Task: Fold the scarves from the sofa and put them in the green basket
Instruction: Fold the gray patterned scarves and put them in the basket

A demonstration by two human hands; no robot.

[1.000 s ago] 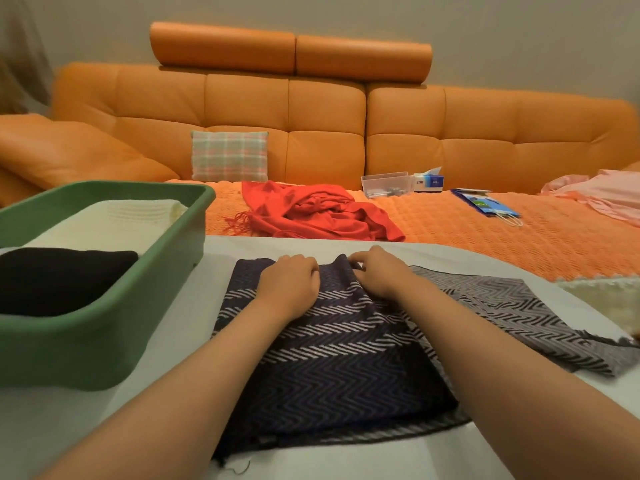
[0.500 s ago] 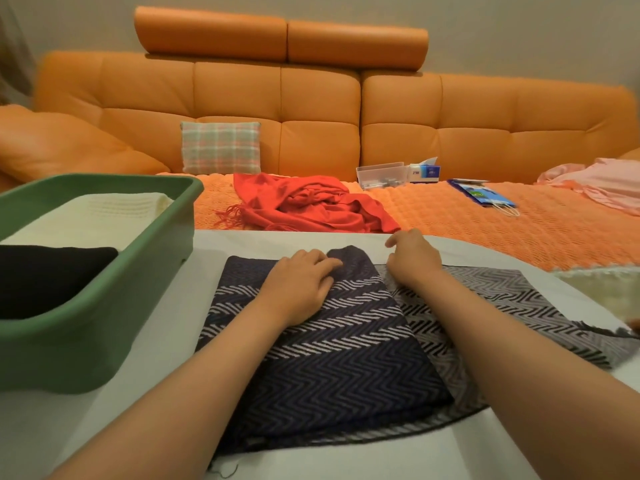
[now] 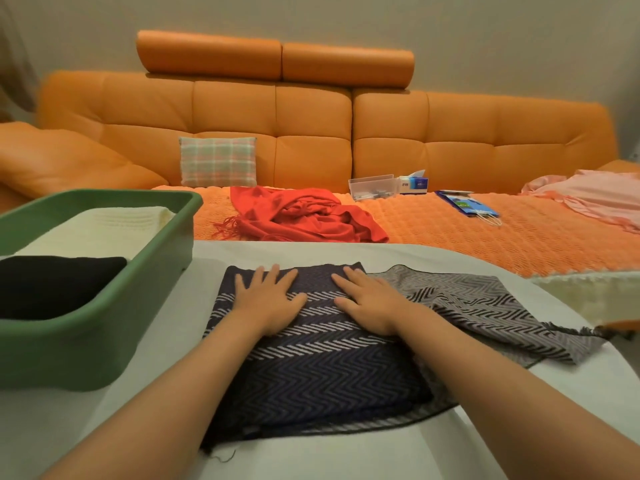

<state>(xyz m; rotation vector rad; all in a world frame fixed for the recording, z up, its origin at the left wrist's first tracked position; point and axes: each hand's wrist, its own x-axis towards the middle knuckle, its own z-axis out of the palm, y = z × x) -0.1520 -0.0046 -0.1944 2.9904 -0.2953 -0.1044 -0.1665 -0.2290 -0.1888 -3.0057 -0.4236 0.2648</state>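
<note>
Chevron scarf (image 3: pixel 311 368), beside green basket (image 3: pixel 156 271), flattened under spread left hand (image 3: pixel 266 303) and right hand (image 3: pixel 370 303); unfolded tail (image 3: pixel 485 306) could pull layers askew.

left: blocked by green basket (image 3: pixel 104 341) wall | middle: bare worktop (image 3: pixel 180 327) strip between basket and folded scarf (image 3: pixel 322 375) | right: covered by grey scarf tail (image 3: pixel 485 313)

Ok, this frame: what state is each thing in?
zigzag scarf: partly folded, grey end spread on the table
left grip: open, flat on it
right grip: open, flat on it
red scarf: crumpled, unfolded, on the sofa
green basket: holds two folded scarves
cream scarf: folded, in the basket
black scarf: folded, in the basket
</note>
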